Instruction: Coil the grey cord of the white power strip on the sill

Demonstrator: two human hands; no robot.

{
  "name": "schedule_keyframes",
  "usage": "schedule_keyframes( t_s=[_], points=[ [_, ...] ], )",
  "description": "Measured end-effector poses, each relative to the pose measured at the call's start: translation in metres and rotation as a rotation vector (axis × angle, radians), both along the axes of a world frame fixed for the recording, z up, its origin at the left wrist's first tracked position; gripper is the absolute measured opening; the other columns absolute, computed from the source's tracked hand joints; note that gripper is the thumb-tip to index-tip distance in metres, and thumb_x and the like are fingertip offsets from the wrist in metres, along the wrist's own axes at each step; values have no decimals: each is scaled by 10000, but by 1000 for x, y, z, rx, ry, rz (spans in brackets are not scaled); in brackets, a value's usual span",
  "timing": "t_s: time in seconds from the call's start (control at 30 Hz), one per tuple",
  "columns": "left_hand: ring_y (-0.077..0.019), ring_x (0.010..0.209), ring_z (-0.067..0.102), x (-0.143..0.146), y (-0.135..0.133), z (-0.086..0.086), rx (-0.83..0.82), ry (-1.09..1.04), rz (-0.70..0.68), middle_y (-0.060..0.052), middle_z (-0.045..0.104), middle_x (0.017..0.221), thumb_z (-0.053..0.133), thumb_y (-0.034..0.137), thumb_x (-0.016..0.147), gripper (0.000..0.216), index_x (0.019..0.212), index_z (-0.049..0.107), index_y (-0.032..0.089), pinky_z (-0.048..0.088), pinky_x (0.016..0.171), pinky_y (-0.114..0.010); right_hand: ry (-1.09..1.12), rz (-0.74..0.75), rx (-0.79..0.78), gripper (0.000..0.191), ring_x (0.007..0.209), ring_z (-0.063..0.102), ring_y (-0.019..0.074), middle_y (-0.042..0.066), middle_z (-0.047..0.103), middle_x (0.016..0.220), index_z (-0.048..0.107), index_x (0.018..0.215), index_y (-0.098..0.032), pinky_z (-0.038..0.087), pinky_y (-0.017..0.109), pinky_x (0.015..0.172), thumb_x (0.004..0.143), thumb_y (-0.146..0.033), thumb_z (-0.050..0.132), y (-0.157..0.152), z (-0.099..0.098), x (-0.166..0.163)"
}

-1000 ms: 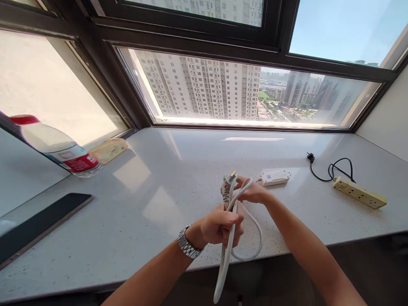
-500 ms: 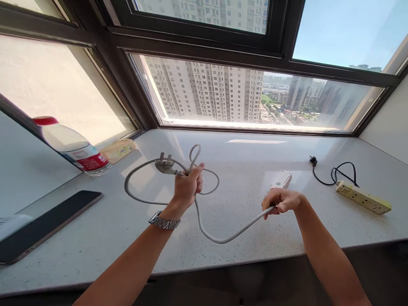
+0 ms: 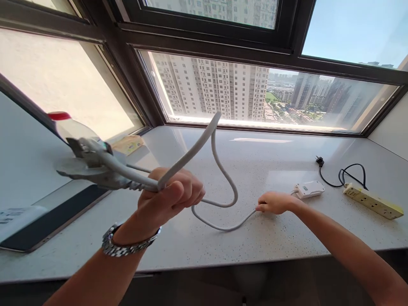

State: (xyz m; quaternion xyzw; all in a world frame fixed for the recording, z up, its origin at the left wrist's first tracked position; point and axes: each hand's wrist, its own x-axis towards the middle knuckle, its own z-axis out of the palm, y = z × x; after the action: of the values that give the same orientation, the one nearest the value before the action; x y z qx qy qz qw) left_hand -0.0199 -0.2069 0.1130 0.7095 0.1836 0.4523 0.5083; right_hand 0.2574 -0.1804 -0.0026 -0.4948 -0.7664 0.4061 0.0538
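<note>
Holds white cord point(image 3: 191, 160) in closed L hand point(image 3: 168, 193) just behind grey plug point(image 3: 95, 172), w/ loop rising above. Pinches same cord farther along in R hand point(image 3: 272, 203), low over counter point(image 3: 178, 257), near white box point(image 3: 309, 189). Prob. light, bendy yet springy, maybe a bit slick, not fragile; best to grip approx. at plug base + mid-length. Beyond, far R, power strip point(image 3: 372, 201) & black plug point(image 3: 319, 161); at back, window point(image 3: 207, 91).
</note>
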Motion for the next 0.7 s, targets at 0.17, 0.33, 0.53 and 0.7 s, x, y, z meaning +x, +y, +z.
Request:
schedule_keyframes(
  t_s=[0.17,0.33,0.53,0.7],
  points=[
    [-79,351,196,11,-1,-21,58,223,-307,20,208,365,496,651,810,651,414,259,193,162,396,-276,559,-629,-152,334,431,357,72,-45,439,576,504,651,-194,247,232,428,764,-461,669,8,11,6],
    [-68,423,164,46,18,-63,176,333,-138,39,193,441,449,573,874,600,480,218,185,145,446,-272,1177,-707,-342,310,491,483,83,-32,499,638,524,715,-182,324,210,426,740,-461,658,-7,31,-26],
    [-85,471,234,73,31,-93,86,308,95,40,250,464,480,513,864,522,483,326,190,191,452,-249,1386,-591,-233,451,781,611,190,56,660,800,594,768,-186,486,284,643,710,-632,629,-17,29,-62],
    [-103,554,362,80,42,-104,18,338,54,40,383,542,653,396,777,328,595,495,174,308,531,-231,1382,-580,-121,612,947,610,252,96,675,1058,635,860,-186,499,339,753,678,-765,552,-16,21,-72]
  ],
)
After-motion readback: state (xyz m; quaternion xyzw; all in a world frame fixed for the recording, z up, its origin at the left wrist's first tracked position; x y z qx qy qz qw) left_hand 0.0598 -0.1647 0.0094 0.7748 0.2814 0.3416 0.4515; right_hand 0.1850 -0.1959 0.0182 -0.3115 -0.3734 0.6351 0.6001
